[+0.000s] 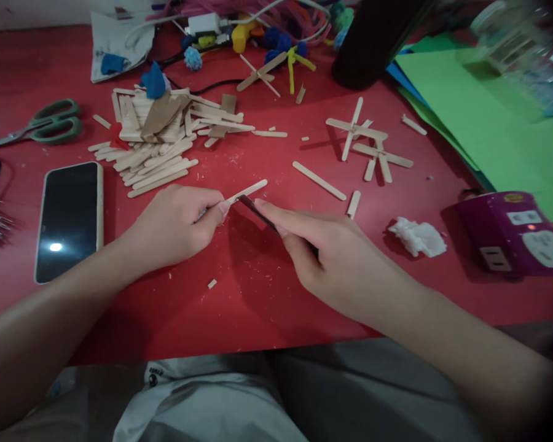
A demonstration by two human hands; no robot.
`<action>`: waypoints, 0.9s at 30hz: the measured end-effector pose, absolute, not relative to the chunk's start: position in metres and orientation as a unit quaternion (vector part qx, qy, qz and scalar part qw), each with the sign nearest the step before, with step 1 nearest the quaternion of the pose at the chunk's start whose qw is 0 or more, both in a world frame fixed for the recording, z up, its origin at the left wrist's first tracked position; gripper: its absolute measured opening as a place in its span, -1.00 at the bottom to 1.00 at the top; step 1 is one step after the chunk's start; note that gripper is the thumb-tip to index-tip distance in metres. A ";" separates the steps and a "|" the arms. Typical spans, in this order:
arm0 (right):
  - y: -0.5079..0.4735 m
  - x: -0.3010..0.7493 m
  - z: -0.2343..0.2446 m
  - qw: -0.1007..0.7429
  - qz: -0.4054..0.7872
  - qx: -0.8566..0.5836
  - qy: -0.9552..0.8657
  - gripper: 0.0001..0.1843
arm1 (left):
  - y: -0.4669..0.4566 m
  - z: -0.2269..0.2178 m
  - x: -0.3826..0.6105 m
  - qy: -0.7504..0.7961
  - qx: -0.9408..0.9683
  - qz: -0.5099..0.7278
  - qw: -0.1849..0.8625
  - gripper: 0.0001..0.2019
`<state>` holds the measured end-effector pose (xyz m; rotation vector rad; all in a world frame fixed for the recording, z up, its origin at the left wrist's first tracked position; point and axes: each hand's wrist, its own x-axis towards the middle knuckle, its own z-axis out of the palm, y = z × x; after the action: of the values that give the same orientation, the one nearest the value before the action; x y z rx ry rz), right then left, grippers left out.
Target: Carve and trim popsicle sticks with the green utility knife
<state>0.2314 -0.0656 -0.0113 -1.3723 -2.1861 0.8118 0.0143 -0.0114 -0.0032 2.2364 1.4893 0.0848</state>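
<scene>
My left hand point(179, 221) pinches one end of a wooden popsicle stick point(255, 186), which points up and to the right. Closed around a slim dark cutter knife point(259, 213), my right hand point(336, 252) lays its index finger along the top. The knife's tip meets the stick just past my left fingertips. Small wood chips and shavings lie on the red table point(203, 325) below. Another loose popsicle stick point(319, 180) rests beyond my right hand, with a short cut piece point(353, 204) beside it.
A pile of popsicle sticks point(161, 159), a phone point(69, 215) and green-handled scissors point(55, 123) are on the left. Crossed stick shapes point(378, 150), crumpled tissue point(417, 237), a purple power socket box point(511, 233) and green paper point(483, 116) lie right. A black cylinder point(373, 43) stands behind.
</scene>
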 end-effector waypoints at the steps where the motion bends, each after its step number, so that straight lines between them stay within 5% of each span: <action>1: -0.066 0.231 -0.011 0.213 0.293 -0.497 -0.789 -0.39 | -0.011 -0.003 0.014 0.540 0.811 0.032 0.225 -0.67; 27: -0.066 0.233 -0.012 0.226 0.284 -0.502 -0.785 -0.42 | -0.009 -0.002 0.014 0.534 0.811 0.052 0.234 -0.65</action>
<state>0.2329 -0.0663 -0.0118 -1.3842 -2.1631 0.7827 0.0144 -0.0085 -0.0023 2.2265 1.4665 0.1419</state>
